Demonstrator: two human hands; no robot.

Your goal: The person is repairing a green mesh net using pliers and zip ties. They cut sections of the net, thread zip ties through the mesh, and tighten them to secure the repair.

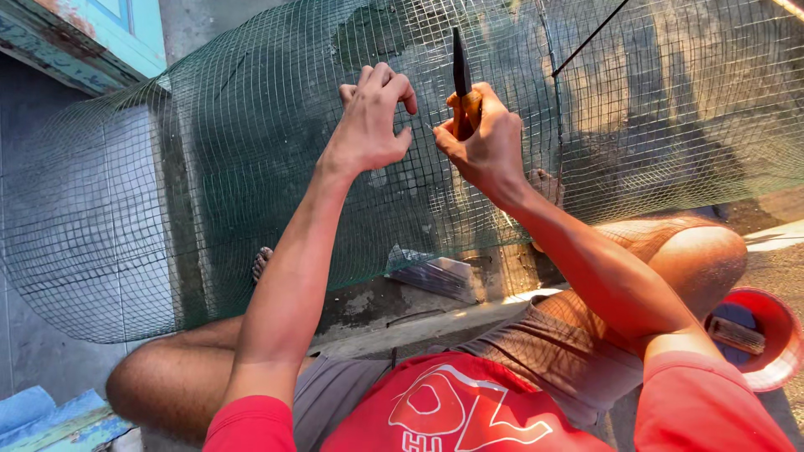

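A large curved sheet of green wire mesh (209, 167) stands in front of me, rolled into a wide arc. My left hand (373, 117) pinches the mesh with its fingertips near the top middle. Right beside it, my right hand (481, 138) is closed around the orange handles of a pair of pliers (461, 75), whose dark jaws point upward against the mesh. I sit on the ground with my knees spread, and the mesh rests across my right knee (695, 251).
A red plastic bowl (775, 335) holding a small tool sits by my right knee. A clear plastic packet (435, 272) lies on the concrete behind the mesh. A blue-painted frame (92, 38) is at the top left, blue boards (50, 418) at the bottom left.
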